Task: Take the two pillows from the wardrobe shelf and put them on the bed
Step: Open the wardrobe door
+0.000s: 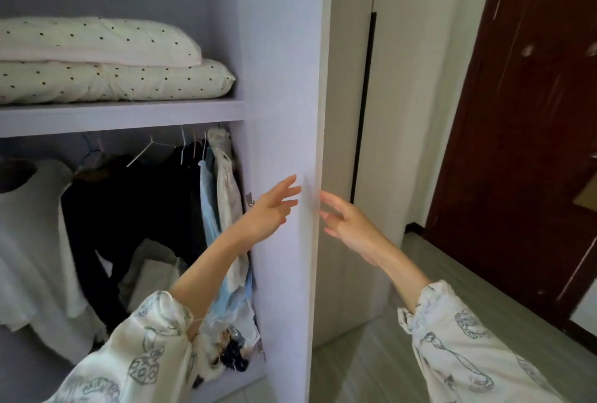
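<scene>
Two cream pillows with small dark dots lie stacked on the wardrobe shelf (129, 115) at the upper left. The upper pillow (97, 42) rests on the lower pillow (122, 81), which reaches closer to the side panel. My left hand (273, 205) is raised in front of the wardrobe's open door panel (284, 79), fingers spread, holding nothing. My right hand (347, 221) is just past the panel's edge, fingers apart and empty. Both hands are well below and to the right of the pillows. The bed is not in view.
Under the shelf, clothes (135, 208) hang on hangers: white, black and light blue garments. A dark brown door (523, 144) stands at the right. Grey-green floor (371, 364) shows at the lower right beside a closed pale wardrobe door (342, 144).
</scene>
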Available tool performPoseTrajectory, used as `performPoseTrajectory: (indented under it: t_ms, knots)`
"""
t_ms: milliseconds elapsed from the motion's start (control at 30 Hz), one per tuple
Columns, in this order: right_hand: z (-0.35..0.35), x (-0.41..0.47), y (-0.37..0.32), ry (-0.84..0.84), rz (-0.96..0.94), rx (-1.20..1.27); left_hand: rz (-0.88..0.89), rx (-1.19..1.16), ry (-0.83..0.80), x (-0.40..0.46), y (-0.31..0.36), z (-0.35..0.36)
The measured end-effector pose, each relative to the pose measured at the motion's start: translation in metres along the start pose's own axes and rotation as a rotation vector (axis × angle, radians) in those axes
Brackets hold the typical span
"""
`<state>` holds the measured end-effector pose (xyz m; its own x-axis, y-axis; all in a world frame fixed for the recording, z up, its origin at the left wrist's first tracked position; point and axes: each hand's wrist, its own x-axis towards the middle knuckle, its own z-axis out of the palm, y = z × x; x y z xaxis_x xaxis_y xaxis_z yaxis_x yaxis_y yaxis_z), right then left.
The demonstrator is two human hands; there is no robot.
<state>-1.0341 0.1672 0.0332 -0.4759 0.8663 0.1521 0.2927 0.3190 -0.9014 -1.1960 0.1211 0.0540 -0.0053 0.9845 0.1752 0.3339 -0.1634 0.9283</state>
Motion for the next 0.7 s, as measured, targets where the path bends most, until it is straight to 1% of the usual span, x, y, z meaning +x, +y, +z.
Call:
performPoseTrajectory:
  t_ms: [67, 133, 267, 400, 533, 700]
  knots:
    - [-0.006, 0.0, -0.001, 0.032, -0.01, -0.017, -0.002, 0.023, 0.022, 0.003, -0.004, -0.003]
    - [-0.005, 0.001, -0.006, 0.065, -0.065, -0.075, 0.002, 0.055, 0.041, 0.004, -0.011, -0.011]
    - [0.013, 0.011, -0.025, 0.034, -0.191, -0.135, -0.006, 0.152, 0.022, 0.003, -0.026, -0.038]
    - [0.042, 0.035, -0.037, 0.033, -0.255, -0.148, -0.015, 0.271, 0.049, -0.004, -0.039, -0.076]
    - [0.083, 0.072, -0.047, -0.021, -0.268, -0.158, -0.018, 0.394, 0.122, -0.012, -0.054, -0.133]
    - [0.139, 0.136, -0.067, -0.125, -0.31, -0.204, -0.068, 0.512, 0.206, -0.016, -0.078, -0.226]
